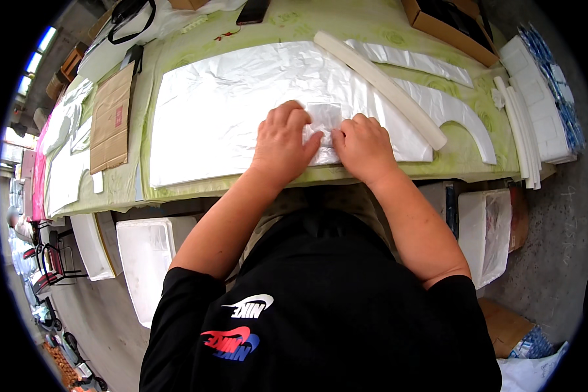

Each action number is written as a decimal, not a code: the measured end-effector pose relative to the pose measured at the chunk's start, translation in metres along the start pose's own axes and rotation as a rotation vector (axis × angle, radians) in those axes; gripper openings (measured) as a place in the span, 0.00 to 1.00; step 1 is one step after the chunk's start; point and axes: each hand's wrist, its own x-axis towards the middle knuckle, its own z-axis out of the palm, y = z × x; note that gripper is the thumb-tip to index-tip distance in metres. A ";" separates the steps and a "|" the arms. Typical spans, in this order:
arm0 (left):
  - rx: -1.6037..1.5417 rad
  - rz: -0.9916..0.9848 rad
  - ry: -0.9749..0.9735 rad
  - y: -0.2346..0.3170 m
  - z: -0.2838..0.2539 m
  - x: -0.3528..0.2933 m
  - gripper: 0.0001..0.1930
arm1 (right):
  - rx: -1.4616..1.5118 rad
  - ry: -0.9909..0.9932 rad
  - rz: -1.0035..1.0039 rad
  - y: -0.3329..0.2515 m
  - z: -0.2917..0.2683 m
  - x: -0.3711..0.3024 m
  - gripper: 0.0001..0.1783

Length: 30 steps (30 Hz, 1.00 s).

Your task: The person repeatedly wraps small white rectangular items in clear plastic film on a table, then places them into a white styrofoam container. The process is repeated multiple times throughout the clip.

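A small piece of clear, crumpled plastic film (323, 116), perhaps a little bag, lies on a large white plastic sheet (209, 117) at the near side of the table. My left hand (281, 140) is curled at its left side, with the thumb pressing the bunched part. From the right, my right hand (364, 147) pinches the same plastic with bent fingers. Whatever may be inside the folds is hidden. A long off-white roll (379, 88) rests slantwise across the sheet, just beyond my right hand.
White cut strips (415, 62) and a curved white piece (473, 121) lie right of the roll. Flat cardboard (114, 117) is at left, a phone (253, 12) at the far edge, an open carton (451, 29) at far right. White bins (147, 261) stand below the table.
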 end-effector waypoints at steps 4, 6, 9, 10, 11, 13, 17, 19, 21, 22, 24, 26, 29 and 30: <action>0.162 0.207 -0.105 0.002 0.010 0.001 0.32 | 0.070 -0.069 0.098 -0.001 -0.005 0.004 0.13; 0.183 0.199 -0.182 0.000 0.010 0.008 0.32 | 0.169 -0.063 0.164 -0.003 -0.010 0.006 0.19; 0.149 0.208 -0.087 0.003 0.007 0.003 0.32 | 0.139 -0.114 0.127 0.001 -0.013 0.012 0.28; 0.134 0.216 -0.030 0.006 0.005 -0.002 0.31 | 0.134 -0.182 0.145 0.000 -0.016 0.016 0.30; -0.005 0.226 0.003 0.010 0.001 -0.011 0.30 | 0.130 -0.252 0.165 -0.001 -0.022 0.021 0.31; -0.285 0.243 0.067 0.018 -0.013 -0.038 0.27 | 0.151 -0.358 0.217 -0.004 -0.035 0.030 0.32; -1.011 -0.370 -0.313 0.016 -0.012 -0.108 0.17 | 0.168 -0.386 0.208 -0.012 -0.043 0.027 0.30; -1.339 -0.691 -0.407 0.007 0.000 -0.120 0.21 | 0.150 -0.344 0.116 -0.017 -0.041 0.013 0.28; -1.564 -0.936 -0.362 0.008 -0.001 -0.113 0.22 | 0.162 -0.326 0.000 -0.026 -0.037 -0.013 0.26; -1.666 -1.018 -0.309 0.014 -0.005 -0.108 0.20 | 0.261 -0.354 0.005 -0.034 -0.039 -0.025 0.25; -1.799 -1.029 -0.299 0.015 -0.005 -0.107 0.18 | 0.456 -0.408 0.024 -0.049 -0.043 -0.042 0.25; -1.815 -1.036 -0.199 0.018 -0.002 -0.111 0.16 | 0.599 -0.333 0.059 -0.054 -0.038 -0.048 0.22; -1.822 -1.003 -0.181 0.016 -0.010 -0.115 0.13 | 0.811 -0.310 0.153 -0.058 -0.025 -0.049 0.16; -1.818 -0.983 -0.177 0.019 -0.014 -0.117 0.11 | 0.887 -0.324 0.179 -0.059 -0.022 -0.048 0.14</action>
